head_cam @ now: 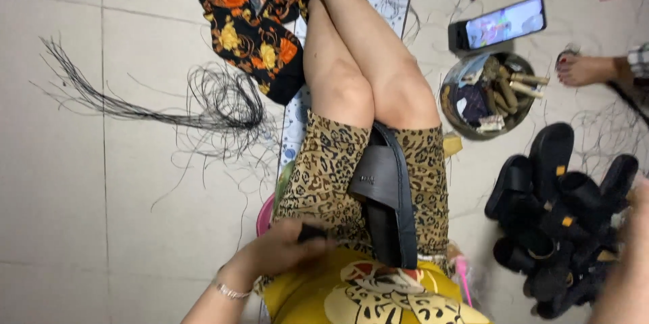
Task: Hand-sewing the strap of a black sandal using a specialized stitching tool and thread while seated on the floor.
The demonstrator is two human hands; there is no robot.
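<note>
head view: dark grey sandal (pixel 385 195) lies across lap.

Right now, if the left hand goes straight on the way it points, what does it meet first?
Probably the dark slide sandal lying on the lap: the left hand, with a small dark thing in its fingers, points right toward it. Depth is unclear.
</note>
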